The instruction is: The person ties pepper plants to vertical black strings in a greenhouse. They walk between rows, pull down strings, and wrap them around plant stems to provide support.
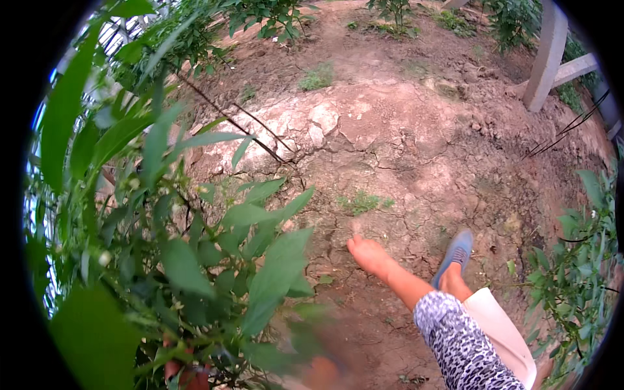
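My right hand (364,252) hangs over cracked bare soil, reaching out from a rolled-up, leopard-print sleeve (463,336). Its back faces me and the fingers look curled; whether they hold anything is hidden. To its left grows a bushy green plant (273,273) with long pointed leaves and small pale buds, apart from the hand. Low among those leaves, part of my left hand (187,374) shows near the bottom edge. Foliage covers most of it, so its grip is unclear. Large blurred leaves (97,336) stand close to the camera.
My foot in a blue-grey shoe (456,253) is on the soil (414,146). Thin dark stems or lines (234,122) slant down to the ground. Concrete posts (546,58) stand at upper right. More plants (575,273) line the right, and small weeds (363,202) dot the ground.
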`<state>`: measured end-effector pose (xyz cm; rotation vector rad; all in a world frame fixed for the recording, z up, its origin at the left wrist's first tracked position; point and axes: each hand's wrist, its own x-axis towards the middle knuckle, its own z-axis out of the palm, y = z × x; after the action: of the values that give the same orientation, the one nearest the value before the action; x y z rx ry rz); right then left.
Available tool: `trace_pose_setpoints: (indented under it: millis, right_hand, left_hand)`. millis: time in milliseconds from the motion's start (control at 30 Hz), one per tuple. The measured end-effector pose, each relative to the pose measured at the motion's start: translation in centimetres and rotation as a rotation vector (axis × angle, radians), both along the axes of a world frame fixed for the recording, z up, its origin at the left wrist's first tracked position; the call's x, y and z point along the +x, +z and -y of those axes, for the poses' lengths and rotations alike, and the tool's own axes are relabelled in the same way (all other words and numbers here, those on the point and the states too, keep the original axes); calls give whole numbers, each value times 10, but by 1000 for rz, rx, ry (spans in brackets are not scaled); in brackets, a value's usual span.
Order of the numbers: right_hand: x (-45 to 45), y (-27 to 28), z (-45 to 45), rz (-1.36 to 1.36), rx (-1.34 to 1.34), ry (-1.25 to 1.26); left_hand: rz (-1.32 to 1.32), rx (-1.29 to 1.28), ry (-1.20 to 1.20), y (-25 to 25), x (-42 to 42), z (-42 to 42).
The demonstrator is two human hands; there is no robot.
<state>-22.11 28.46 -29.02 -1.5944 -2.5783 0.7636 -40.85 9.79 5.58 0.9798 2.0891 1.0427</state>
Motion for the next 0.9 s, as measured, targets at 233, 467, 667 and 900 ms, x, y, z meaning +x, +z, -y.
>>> trace_pose_setpoints:
  millis: [233,467,667,900]
  right_hand:
    - [-6,-82,-102,324,201,-77]
    - [0,-84,-136,370,126,87]
    - [35,-45,-147,395,275,-184]
    - [106,-96,-106,71,-11,-373]
  left_hand:
    - [-127,113,159,-7,-1,-17]
    - [-462,68,72,-16,-3,-28]
    - [-420,76,89,-16,-1,-31]
    - [-441,139,46,-19,-6,-27]
